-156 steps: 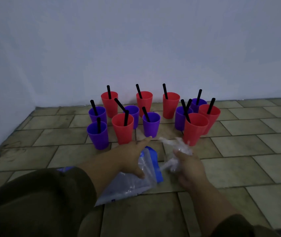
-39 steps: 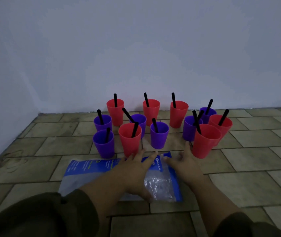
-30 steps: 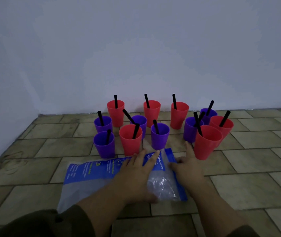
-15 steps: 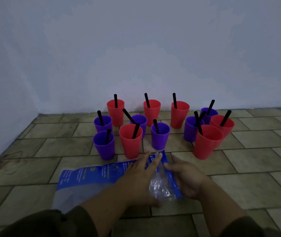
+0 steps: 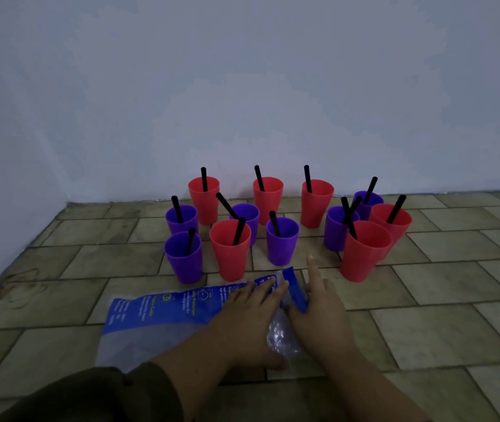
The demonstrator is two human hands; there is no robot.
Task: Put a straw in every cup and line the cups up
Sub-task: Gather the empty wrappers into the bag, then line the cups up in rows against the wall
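Tiled floor (image 5: 455, 300), wall along its far edge. Twelve cups (image 5: 317, 205), red and purple, stand in a loose cluster toward that far edge, in roughly three ragged rows. A black straw (image 5: 239, 231) shows in each. No line formed yet.

Straw bag (image 5: 157, 312), blue print over clear plastic, lies flat on the floor on the near side of the cluster.

Left grip (image 5: 251, 321): palm down on the bag's right half, fingers straight, pressing, clasping nothing. Right grip (image 5: 318, 312): palm down at the bag's blue end, fingers straight, index pointing at the cups, likewise holding nothing.

Judgement: straws look done. The step in hand is smoothing the bag and clearing it before lining up. To do it well, draw the bag back toward the near edge, low and flat, so its plastic does not brush the front row; these cups look light and would tip easily.

Cups relative to grips: all lie beyond the fingertips, none touched. The front purple cup (image 5: 282, 248) is nearest, just past the right index. The front red cup (image 5: 230, 254) stands just beyond the bag's far edge.
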